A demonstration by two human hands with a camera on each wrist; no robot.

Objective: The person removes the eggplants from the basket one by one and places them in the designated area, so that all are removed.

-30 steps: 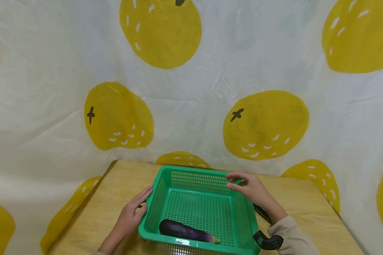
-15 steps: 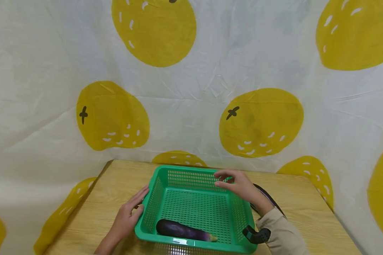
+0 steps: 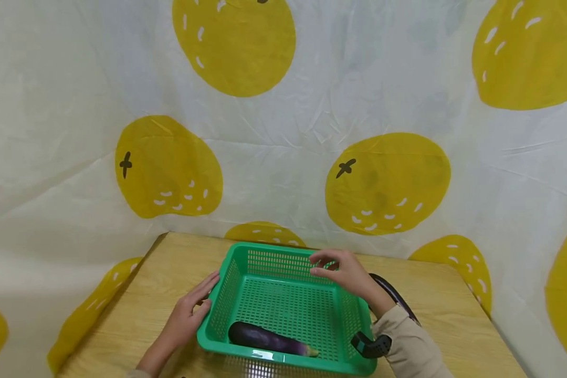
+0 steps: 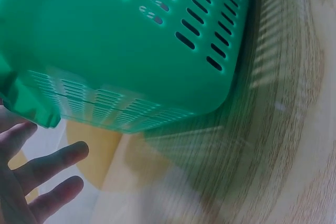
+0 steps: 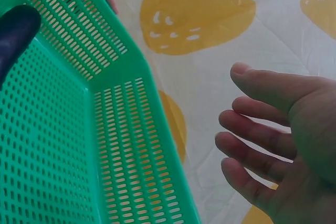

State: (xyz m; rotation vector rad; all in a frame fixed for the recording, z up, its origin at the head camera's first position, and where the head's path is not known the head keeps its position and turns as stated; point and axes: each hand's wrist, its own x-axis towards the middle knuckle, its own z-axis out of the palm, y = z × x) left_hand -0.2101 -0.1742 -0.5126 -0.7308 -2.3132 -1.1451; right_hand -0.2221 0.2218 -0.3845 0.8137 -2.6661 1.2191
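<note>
A green slotted plastic basket stands on the wooden table. Inside it, along the near wall, lies a dark purple eggplant with its pale stem end to the right. My left hand rests against the basket's left rim with fingers extended; in the left wrist view its fingers are spread beside the rim. Over the basket's far right part hovers my right hand, fingers loosely bent and holding nothing. The right wrist view shows that hand apart from the basket wall.
A long, dark, curved, glossy thing lies on the table right of the basket, partly hidden by the right forearm. A black device sits at the right sleeve. Behind the table hangs a white cloth with yellow fruit prints.
My right hand has moved left over the basket, uncovering more of the long dark thing beside the forearm. My left hand stays at the left rim. The eggplant lies in the same place in the basket.
</note>
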